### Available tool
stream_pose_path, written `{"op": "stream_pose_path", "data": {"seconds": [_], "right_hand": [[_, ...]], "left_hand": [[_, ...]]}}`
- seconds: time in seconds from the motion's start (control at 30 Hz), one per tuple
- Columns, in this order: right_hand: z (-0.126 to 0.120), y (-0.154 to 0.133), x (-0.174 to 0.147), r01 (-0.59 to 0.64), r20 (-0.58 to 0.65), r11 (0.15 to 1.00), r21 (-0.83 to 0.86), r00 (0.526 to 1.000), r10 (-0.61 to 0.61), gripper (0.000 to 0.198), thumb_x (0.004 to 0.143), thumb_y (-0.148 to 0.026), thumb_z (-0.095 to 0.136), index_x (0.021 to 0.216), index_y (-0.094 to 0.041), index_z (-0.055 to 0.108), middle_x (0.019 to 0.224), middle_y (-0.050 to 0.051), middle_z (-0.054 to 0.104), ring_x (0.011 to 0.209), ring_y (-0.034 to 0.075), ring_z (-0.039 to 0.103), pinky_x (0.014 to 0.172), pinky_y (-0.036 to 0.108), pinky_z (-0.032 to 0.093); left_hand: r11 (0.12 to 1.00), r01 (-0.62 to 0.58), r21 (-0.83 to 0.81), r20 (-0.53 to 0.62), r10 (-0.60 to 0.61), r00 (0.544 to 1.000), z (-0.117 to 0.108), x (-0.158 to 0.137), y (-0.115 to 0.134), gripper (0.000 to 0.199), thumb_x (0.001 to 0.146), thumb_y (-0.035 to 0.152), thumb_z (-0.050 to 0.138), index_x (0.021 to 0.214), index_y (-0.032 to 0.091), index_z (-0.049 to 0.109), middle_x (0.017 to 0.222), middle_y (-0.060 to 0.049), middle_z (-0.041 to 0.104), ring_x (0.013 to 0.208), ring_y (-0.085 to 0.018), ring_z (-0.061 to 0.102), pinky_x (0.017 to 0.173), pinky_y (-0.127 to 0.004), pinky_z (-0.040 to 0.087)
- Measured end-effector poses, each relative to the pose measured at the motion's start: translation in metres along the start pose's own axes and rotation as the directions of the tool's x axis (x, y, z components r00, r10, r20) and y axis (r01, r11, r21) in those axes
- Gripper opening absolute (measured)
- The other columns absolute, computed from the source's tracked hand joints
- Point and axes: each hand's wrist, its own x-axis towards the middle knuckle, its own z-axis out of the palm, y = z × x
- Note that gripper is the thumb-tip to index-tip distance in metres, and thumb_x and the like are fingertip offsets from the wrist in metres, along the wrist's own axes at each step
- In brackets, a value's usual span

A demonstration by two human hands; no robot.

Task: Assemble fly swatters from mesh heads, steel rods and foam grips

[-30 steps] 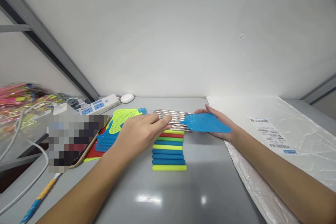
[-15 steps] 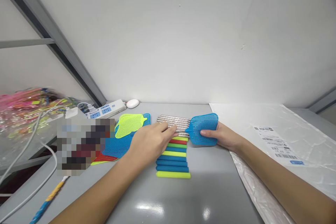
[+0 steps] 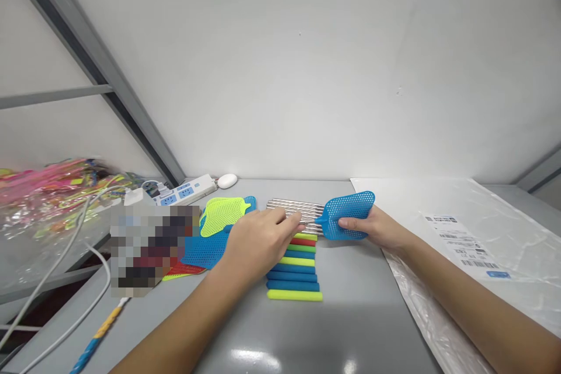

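My right hand (image 3: 382,227) pinches a blue fly swatter head (image 3: 350,210), a perforated plastic paddle, with the thumb on its near face. Its narrow neck points left, toward my left hand (image 3: 258,239). The left fingers are closed on a thin metal rod (image 3: 309,222), whose end meets or nearly meets that neck; I cannot tell whether it is inside. Behind the fingers lies a row of shiny metal rods (image 3: 287,204). Below them several coloured handle sleeves (image 3: 294,295) lie side by side, yellow, blue, green and red, partly covered by my left hand.
Left of my hand, a yellow swatter head (image 3: 224,216) rests over blue ones (image 3: 204,252) and a red one (image 3: 186,269). A power strip (image 3: 188,190), white cable (image 3: 105,280) and bagged colourful goods (image 3: 52,198) are farther left. A white plastic package (image 3: 442,286) covers the right side.
The blue swatter head has tilted slightly, its outer end higher. Both hands keep their holds. The whole scene has shifted a little right and down in view.
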Motion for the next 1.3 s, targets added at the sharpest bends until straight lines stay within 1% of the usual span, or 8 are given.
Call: {"op": "stream_pose_path", "data": {"seconds": [0.13,0.37,0.47,0.57,0.67,0.83,0.97,1.3], "right_hand": [[-0.01,0.0,-0.001,-0.051,0.036,0.999,-0.003,0.998,0.051,0.035,0.078,-0.034,0.077,0.109,-0.021,0.071,0.107,0.007,0.074,0.099,0.024,0.069,0.089,0.039,0.054],[-0.009,-0.01,-0.001,0.001,-0.002,0.992,-0.128,1.0,-0.002,0.034,0.077,-0.038,0.077,0.107,-0.021,0.072,0.108,0.008,0.074,0.1,0.027,0.068,0.092,0.043,0.053],[-0.029,-0.014,-0.003,0.024,-0.113,0.986,-0.167,0.993,-0.043,0.036,0.077,-0.038,0.077,0.108,-0.022,0.072,0.111,0.008,0.074,0.105,0.029,0.067,0.096,0.046,0.051],[-0.06,-0.014,-0.005,0.059,-0.248,0.992,-0.115,0.965,-0.087,0.037,0.076,-0.038,0.078,0.11,-0.024,0.071,0.114,0.008,0.073,0.11,0.029,0.065,0.099,0.045,0.049],[-0.074,-0.013,-0.005,0.076,-0.279,0.996,-0.052,0.956,-0.088,0.04,0.075,-0.035,0.08,0.112,-0.025,0.069,0.116,0.007,0.072,0.111,0.029,0.065,0.098,0.043,0.05],[-0.037,-0.003,-0.002,-0.035,-0.121,0.999,-0.03,0.992,0.031,0.039,0.073,-0.034,0.081,0.108,-0.021,0.07,0.107,0.007,0.074,0.096,0.026,0.07,0.086,0.041,0.055],[-0.009,0.003,-0.001,-0.071,0.006,0.997,0.01,0.997,0.07,0.04,0.072,-0.033,0.081,0.108,-0.02,0.07,0.109,0.008,0.073,0.093,0.025,0.07,0.082,0.038,0.057],[-0.012,0.007,-0.001,-0.097,-0.111,0.98,0.172,0.987,0.117,0.038,0.07,-0.03,0.083,0.105,-0.022,0.071,0.102,0.005,0.075,0.086,0.022,0.071,0.078,0.035,0.057]], "left_hand": [[0.999,0.001,-0.034,0.086,0.002,0.996,0.001,0.0,-0.001,0.034,0.101,0.044,0.035,0.11,0.028,0.063,0.071,0.0,0.061,0.059,-0.016,0.055,0.052,-0.028,0.019],[0.993,0.081,-0.088,0.231,-0.059,0.971,0.004,0.001,0.0,0.039,0.101,0.048,0.029,0.109,0.03,0.063,0.08,0.0,0.068,0.062,-0.017,0.061,0.051,-0.027,0.019],[0.983,0.145,-0.112,0.255,-0.113,0.96,0.001,0.0,-0.006,0.039,0.101,0.048,0.029,0.108,0.029,0.063,0.082,0.0,0.069,0.068,-0.018,0.063,0.053,-0.027,0.025],[0.973,0.21,-0.094,0.222,-0.185,0.957,-0.004,-0.001,-0.019,0.038,0.101,0.048,0.031,0.11,0.029,0.063,0.084,0.0,0.07,0.071,-0.018,0.064,0.055,-0.027,0.029],[0.973,0.217,-0.076,0.184,-0.2,0.962,-0.007,-0.001,-0.027,0.038,0.101,0.048,0.032,0.113,0.03,0.063,0.083,-0.001,0.069,0.07,-0.018,0.064,0.055,-0.027,0.029],[0.99,0.11,-0.084,0.219,-0.09,0.972,-0.003,0.0,-0.015,0.038,0.101,0.046,0.033,0.109,0.029,0.066,0.08,-0.001,0.068,0.064,-0.017,0.062,0.053,-0.027,0.027],[0.993,0.035,-0.115,0.216,-0.009,0.976,0.002,-0.001,-0.005,0.037,0.101,0.046,0.033,0.111,0.029,0.065,0.081,-0.001,0.068,0.066,-0.017,0.062,0.053,-0.026,0.029],[0.993,0.037,-0.11,0.179,-0.016,0.984,0.008,-0.002,-0.012,0.035,0.1,0.045,0.036,0.114,0.028,0.065,0.083,-0.002,0.069,0.066,-0.017,0.063,0.053,-0.026,0.03]]}}
